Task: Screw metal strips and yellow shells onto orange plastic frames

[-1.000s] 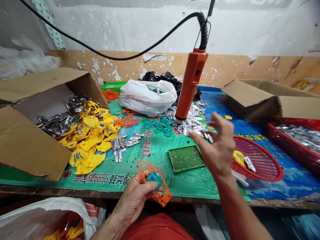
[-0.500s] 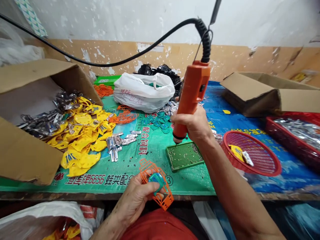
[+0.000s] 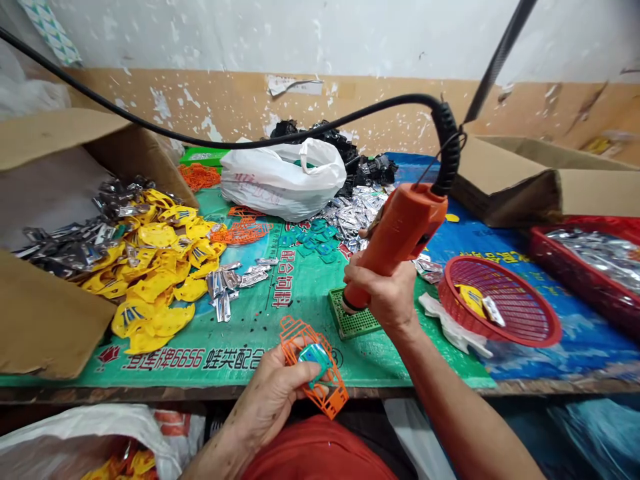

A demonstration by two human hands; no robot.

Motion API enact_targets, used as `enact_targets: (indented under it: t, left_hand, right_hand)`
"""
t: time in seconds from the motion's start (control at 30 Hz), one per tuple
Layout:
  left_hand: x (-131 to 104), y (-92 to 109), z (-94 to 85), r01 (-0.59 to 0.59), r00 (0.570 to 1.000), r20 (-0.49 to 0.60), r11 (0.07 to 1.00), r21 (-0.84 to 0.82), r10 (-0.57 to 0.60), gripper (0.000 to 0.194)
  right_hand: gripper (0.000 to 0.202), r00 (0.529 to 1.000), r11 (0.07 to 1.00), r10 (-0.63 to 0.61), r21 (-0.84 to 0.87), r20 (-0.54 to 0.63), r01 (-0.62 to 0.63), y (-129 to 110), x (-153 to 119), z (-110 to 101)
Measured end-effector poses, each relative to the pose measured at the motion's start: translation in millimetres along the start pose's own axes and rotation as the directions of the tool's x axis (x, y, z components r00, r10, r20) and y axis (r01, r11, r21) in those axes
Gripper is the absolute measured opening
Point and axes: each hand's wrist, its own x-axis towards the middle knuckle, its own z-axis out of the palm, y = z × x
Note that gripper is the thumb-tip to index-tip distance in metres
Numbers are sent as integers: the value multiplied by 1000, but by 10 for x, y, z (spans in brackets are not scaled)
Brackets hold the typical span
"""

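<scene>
My left hand is closed on an orange plastic frame, and its thumb presses a small teal plastic piece against it. Both parts are held over the table's front edge. In my right hand is an orange electric screwdriver, gripped round its body with the tip pointing down. That tip is at the green perforated tray; its very end is hidden, so contact I cannot tell. A black cable runs from the screwdriver's top to the left.
Yellow plastic parts spill from a cardboard box at left. Teal pieces and silver pieces lie before a white bag. At right stand a red basket, a red tray and another box.
My right hand has lowered the screwdriver, tilting its top to the right and bringing its tip down to the green tray. My left hand keeps its hold, almost unmoved. The view has shifted slightly.
</scene>
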Motion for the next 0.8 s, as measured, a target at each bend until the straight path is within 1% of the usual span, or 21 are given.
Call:
enact_targets:
  t: [0.1, 0.17, 0.27, 0.4, 0.57, 0.7, 0.8]
  left_hand:
    - [-11, 8, -13, -2, 1000, 3, 1000, -3, 2, 33]
    - [-12, 14, -15, 5, 1000, -1, 1000, -3, -5, 33]
    - [-11, 20, -6, 10, 1000, -7, 1000, -3, -10, 34]
    - [-4, 29, 17, 5, 1000, -16, 1000, 3, -5, 35]
    - [15, 39, 36, -2, 1000, -12, 1000, 10, 2, 28]
    - [19, 33, 33, -7, 1000, -10, 1000, 7, 7, 25]
    - [19, 22, 25, -7, 1000, -15, 1000, 0, 7, 28]
  right_hand:
    - [34, 1000, 1000, -4, -2, -13, 4, 30, -8, -5]
    - [31, 1000, 1000, -8, 2, -21, 8, 54, -11, -16]
    - [21, 1000, 1000, -12, 15, -17, 12, 82, -13, -30]
    - [19, 1000, 1000, 15, 20, -13, -15, 99, -18, -32]
    - [14, 1000, 1000, -2, -8, -15, 2, 103, -30, -28]
    - [14, 1000, 1000, -9, -6, -10, 9, 76, -39, -20]
    - [21, 1000, 1000, -16, 1, -17, 16, 48, -48, -1]
